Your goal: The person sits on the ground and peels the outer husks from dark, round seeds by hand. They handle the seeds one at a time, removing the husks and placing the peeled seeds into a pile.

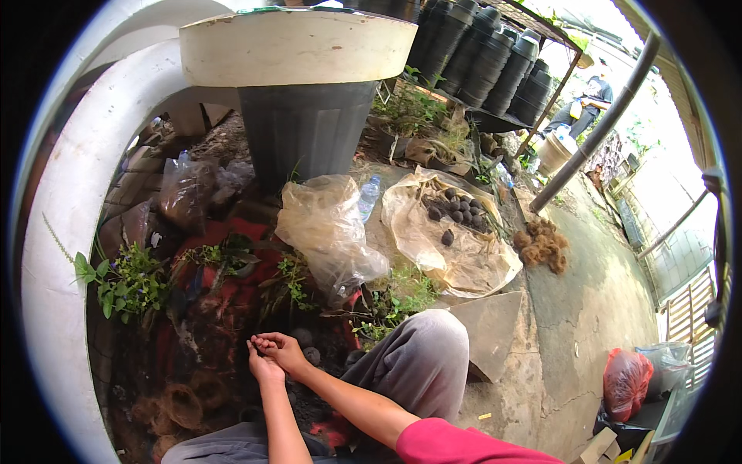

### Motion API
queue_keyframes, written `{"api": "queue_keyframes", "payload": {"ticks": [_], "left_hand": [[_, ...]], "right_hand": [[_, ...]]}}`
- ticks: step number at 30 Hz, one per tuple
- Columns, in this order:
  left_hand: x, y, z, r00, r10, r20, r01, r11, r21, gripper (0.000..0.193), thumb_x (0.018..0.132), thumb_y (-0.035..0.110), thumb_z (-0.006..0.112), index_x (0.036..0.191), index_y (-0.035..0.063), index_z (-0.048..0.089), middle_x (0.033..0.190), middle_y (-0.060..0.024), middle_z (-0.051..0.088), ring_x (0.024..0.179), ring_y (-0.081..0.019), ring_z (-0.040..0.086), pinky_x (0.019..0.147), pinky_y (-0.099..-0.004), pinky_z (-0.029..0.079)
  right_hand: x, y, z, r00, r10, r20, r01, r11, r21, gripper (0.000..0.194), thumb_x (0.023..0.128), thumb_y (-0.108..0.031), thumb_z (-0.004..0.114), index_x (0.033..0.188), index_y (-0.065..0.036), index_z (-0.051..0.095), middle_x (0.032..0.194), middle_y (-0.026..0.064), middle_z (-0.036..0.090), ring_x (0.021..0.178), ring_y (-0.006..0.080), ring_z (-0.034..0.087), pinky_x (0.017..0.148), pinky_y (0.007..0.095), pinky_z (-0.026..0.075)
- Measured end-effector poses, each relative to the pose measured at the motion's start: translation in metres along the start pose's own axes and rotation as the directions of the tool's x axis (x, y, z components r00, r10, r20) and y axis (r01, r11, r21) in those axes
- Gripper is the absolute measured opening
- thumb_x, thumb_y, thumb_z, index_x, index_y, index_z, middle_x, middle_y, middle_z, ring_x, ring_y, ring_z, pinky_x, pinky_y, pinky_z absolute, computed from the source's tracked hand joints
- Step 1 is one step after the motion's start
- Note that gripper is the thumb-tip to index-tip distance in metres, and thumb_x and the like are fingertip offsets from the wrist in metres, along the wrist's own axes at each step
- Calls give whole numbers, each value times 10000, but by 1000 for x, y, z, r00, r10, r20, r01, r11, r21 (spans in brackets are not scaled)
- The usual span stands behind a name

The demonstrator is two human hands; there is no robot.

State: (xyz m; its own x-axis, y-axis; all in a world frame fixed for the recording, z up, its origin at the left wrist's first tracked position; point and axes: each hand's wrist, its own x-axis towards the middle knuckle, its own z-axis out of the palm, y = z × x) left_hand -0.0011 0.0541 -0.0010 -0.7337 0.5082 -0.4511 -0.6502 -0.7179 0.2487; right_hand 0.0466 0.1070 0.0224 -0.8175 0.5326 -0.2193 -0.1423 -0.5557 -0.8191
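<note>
My left hand [266,365] and my right hand [283,350] meet over the dark ground in front of my knees, fingers curled together; whether something small lies between them cannot be told. Just right of them several dark round balls [312,355] rest on loose black soil. Nests of brown fibre [183,404] lie at the lower left. Farther off, more dark balls [458,216] and dark crumbs sit on a spread plastic sheet [480,261]. A tuft of brown fibre [540,246] lies beside that sheet.
A crumpled clear plastic bag [324,220] and a water bottle [368,197] lie ahead, near a big dark tub [307,130]. Leafy plants [130,284] grow at left. Stacked black pots [487,58] stand behind. A person [588,101] is far off. A red bag [626,384] sits at right.
</note>
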Motion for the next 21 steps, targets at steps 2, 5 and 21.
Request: {"api": "queue_keyframes", "payload": {"ticks": [2, 5, 21], "left_hand": [[4, -1, -5, 999, -9, -39, 7, 999, -48, 249, 1005, 262, 447, 881, 67, 541, 754, 1, 485, 689, -105, 463, 644, -239, 446], [5, 1, -9, 994, 14, -108, -19, 999, -41, 261, 1006, 256, 424, 859, 70, 534, 745, 2, 481, 681, -111, 464, 635, -243, 442], [39, 1, -52, 991, -114, -68, 125, 974, 187, 298, 979, 272, 371, 975, 71, 591, 959, -101, 622, 944, -256, 588, 885, -381, 478]], "right_hand": [[-3, -3, -2, 998, 59, 7, -59, 998, -10, 294, 875, 0, 620, 1164, 40, 583, 1094, 81, 653, 978, 118, 607, 861, 234, 486], [-7, -11, -2, 989, 109, 100, -114, 992, 46, 324, 882, -17, 621, 1198, 27, 569, 1105, 63, 642, 979, 107, 594, 855, 232, 483], [2, -1, 5, 997, 41, -70, -38, 999, 37, 250, 863, 15, 630, 1113, 23, 633, 970, 16, 673, 864, 80, 600, 797, 229, 486]]}}
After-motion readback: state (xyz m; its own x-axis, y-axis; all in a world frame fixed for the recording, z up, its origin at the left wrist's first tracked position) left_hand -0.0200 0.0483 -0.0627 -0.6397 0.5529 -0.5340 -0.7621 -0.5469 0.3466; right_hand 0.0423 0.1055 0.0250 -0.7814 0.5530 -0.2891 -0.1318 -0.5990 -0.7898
